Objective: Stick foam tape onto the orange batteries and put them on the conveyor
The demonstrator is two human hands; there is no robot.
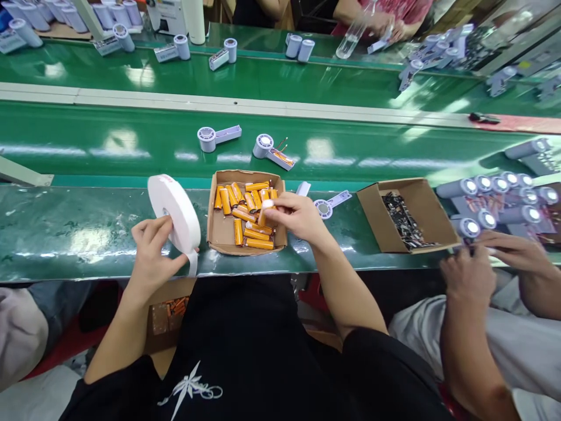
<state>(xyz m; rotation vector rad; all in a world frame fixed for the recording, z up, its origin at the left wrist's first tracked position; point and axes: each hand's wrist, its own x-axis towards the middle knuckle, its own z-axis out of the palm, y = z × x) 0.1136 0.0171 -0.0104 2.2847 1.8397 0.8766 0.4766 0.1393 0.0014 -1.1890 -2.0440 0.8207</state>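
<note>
Green table (96,234), box (223,231) of orange cells (256,235).
Left grip (151,251) holds white roll (182,209) beside box; right grip (302,216) pinches one cell (262,218) above it.

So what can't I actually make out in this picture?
All in the head view:
- Orange cylinder at the right hand: upper end hidden by fingertips and a small white patch.
- Round white tape roll: core partly covered by the left hand.
- Dark pieces in the brown cardboard box: too small to identify.
- Person in pink: cut off by the top edge.
</note>
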